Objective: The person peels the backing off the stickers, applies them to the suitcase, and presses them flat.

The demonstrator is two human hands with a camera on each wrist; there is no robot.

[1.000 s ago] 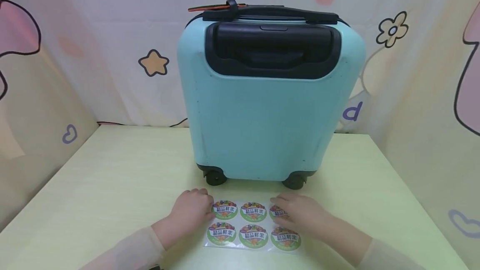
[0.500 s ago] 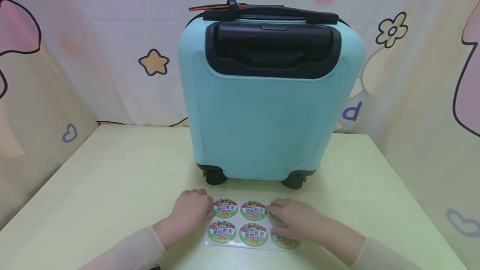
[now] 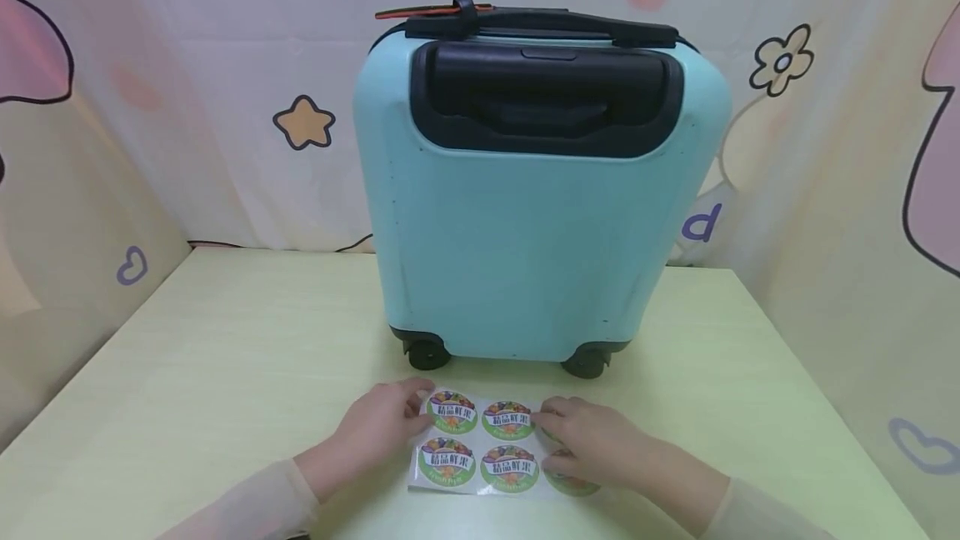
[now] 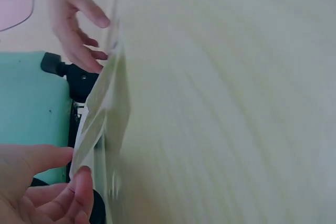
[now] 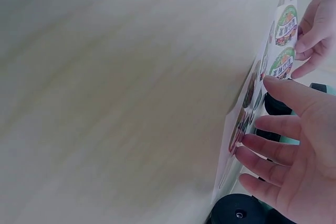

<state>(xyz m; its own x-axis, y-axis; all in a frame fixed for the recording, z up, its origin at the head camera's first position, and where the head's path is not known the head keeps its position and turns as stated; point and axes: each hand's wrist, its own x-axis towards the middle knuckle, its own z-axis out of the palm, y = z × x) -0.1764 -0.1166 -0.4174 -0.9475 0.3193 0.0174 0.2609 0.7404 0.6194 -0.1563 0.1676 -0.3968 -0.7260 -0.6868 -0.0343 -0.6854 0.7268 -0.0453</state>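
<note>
A sheet of round fruit stickers (image 3: 480, 442) lies in front of the suitcase in the head view. Its left edge is raised, pinched between the thumb and fingers of my left hand (image 3: 375, 425). In the left wrist view the sheet (image 4: 93, 129) bends up off the table by that hand (image 4: 44, 184). My right hand (image 3: 600, 440) rests over the sheet's right side with loosely extended fingers, covering most of the stickers there. The right wrist view has this hand (image 5: 294, 145) spread along the sheet (image 5: 283, 51), its thumb and fingertips at the surface.
A light blue suitcase (image 3: 517, 248) with a black handle stands upright behind the sheet. Its black wheels (image 3: 427, 354) are close to the sheet's far edge. The pale table (image 3: 247, 340) extends to both sides, with a patterned curtain (image 3: 225, 107) behind.
My left fingers have parted and taken hold of the sheet's left edge, which has risen slightly. My right hand has shifted a little to the left and nearer over the stickers.
</note>
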